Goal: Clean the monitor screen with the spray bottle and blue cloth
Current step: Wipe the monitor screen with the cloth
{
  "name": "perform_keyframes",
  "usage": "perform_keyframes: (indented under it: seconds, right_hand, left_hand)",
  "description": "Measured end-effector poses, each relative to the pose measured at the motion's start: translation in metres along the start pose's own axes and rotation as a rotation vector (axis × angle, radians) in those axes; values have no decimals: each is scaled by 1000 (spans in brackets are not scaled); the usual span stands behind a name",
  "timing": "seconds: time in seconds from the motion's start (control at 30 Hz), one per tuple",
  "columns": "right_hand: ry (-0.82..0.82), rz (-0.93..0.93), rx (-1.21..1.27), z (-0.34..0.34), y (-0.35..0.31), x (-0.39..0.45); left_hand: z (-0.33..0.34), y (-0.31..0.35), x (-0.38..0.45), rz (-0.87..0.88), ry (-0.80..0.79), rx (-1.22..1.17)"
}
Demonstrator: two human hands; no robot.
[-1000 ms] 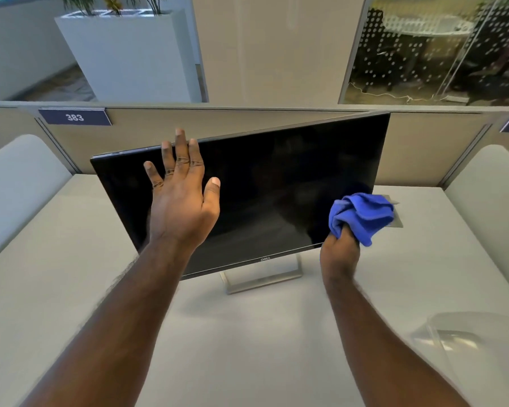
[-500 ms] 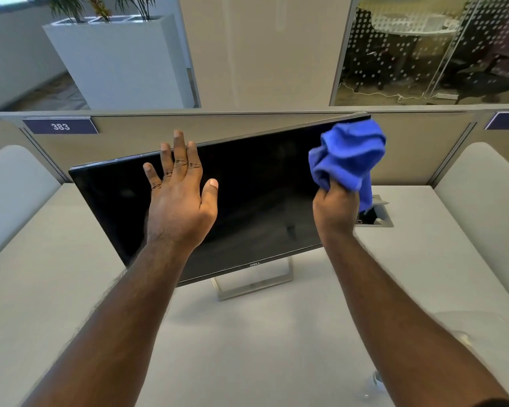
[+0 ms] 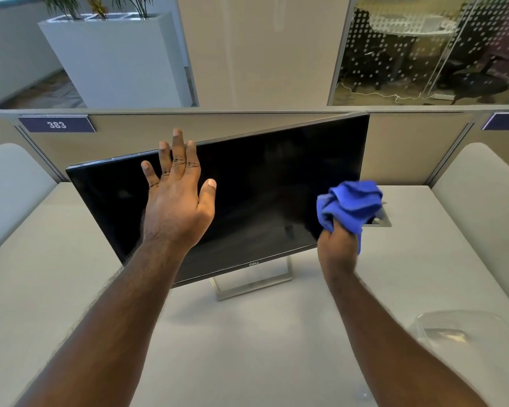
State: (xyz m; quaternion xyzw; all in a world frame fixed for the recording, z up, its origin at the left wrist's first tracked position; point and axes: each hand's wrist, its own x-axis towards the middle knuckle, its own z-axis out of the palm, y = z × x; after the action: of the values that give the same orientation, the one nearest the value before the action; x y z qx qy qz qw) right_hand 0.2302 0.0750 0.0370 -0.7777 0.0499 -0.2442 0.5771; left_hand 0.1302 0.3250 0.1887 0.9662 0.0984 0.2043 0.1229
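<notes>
While bunched above right grip: cloth

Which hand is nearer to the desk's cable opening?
The right hand. It grips the blue cloth at the monitor's lower right, just left of the cable opening. The left hand lies open on the screen's left half, much farther away.
</notes>
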Motion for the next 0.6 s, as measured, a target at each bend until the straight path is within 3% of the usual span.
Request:
perform_keyframes:
  seconds: [0.13,0.23,0.43,0.5,0.6]
  right_hand:
    - [45,-388,-102,15,-56,46]
    - [73,-512,-132,19,-83,74]
    - [36,-351,-203,36,-52,3]
    - [-109,-337,-232,40,-37,-36]
    - [-436,-156,-94,59,-33,-93]
  left_hand:
    - [-1,-1,0,2,-2,-5]
    - [-1,0,1,-3,-10,-16]
    - [-2,0,0,14,-9,-33]
    - [-2,0,-1,17,-5,-33]
    - [-2,1,0,18,-1,-39]
